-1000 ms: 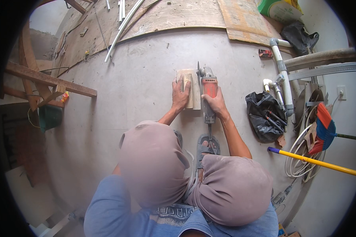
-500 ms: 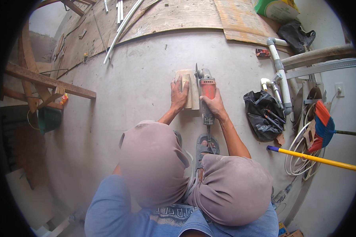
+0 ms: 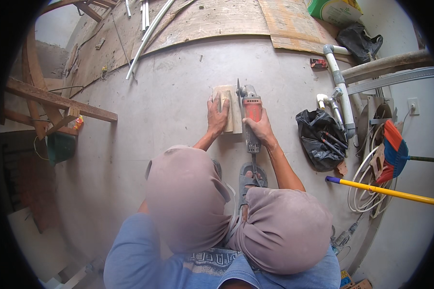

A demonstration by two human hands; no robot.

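Note:
Down on the floor between my feet and the far boards lie a beige tile-like slab (image 3: 237, 126) and a narrower strip (image 3: 226, 123) on top of it. My left hand (image 3: 217, 115) presses on the strip from its left side, fingers pointing forward and thumb bent over it. Just right of the slab is a red and grey angle grinder (image 3: 252, 110), its thin disc upright along the slab's right edge. Whether disc and slab touch, I cannot tell. My right hand (image 3: 260, 126) is wrapped round the grinder's body, whose cord runs back toward my sandalled foot.
To the right lie a black plastic bag (image 3: 318, 139) with tools, grey-white pipes (image 3: 340, 79), coiled cable (image 3: 359, 192), a broom (image 3: 393, 153) and a yellow pole (image 3: 386, 192). A wooden frame (image 3: 62, 100) juts in from the left. Plywood sheets (image 3: 207, 19) and white tubes (image 3: 149, 36) lie beyond.
The view has shifted very slightly. Both hands, the grinder and the slab keep nearly the same places.

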